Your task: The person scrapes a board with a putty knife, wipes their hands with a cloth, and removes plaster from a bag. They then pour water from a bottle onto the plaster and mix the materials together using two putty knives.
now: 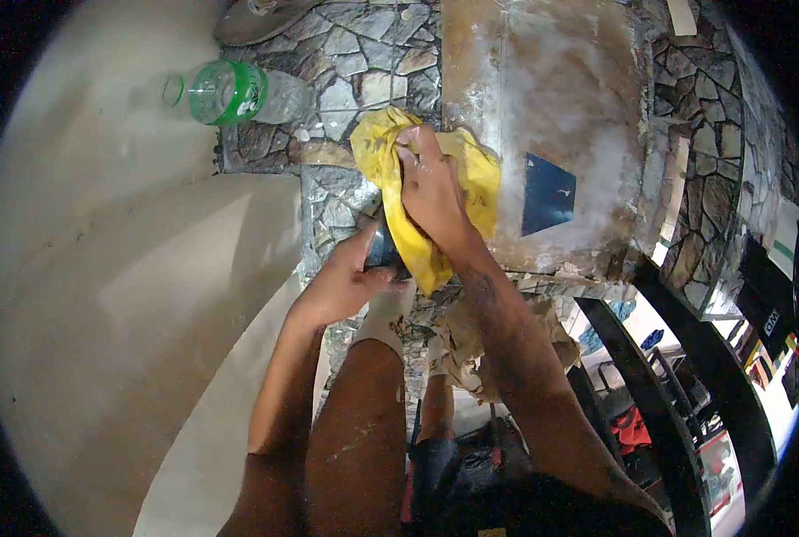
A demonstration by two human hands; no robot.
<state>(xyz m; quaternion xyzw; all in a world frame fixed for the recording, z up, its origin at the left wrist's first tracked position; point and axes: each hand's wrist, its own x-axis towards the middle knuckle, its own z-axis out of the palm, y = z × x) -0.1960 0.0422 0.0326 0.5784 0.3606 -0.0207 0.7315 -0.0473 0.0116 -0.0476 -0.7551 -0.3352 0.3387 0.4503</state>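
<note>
— Starting left: what's beyond the hands?
— A plastic bottle [238, 92]. The left hand [350, 282] is clamped on a small dark tile [383, 246]: stiff, probably slick, best held by its edges.
— And right?
— The right hand [431, 183] presses a soft yellow cloth [466, 174] over it.

Stone-patterned floor [346, 54] bears plastic bottle [238, 92], yellow cloth [471, 179]
</note>
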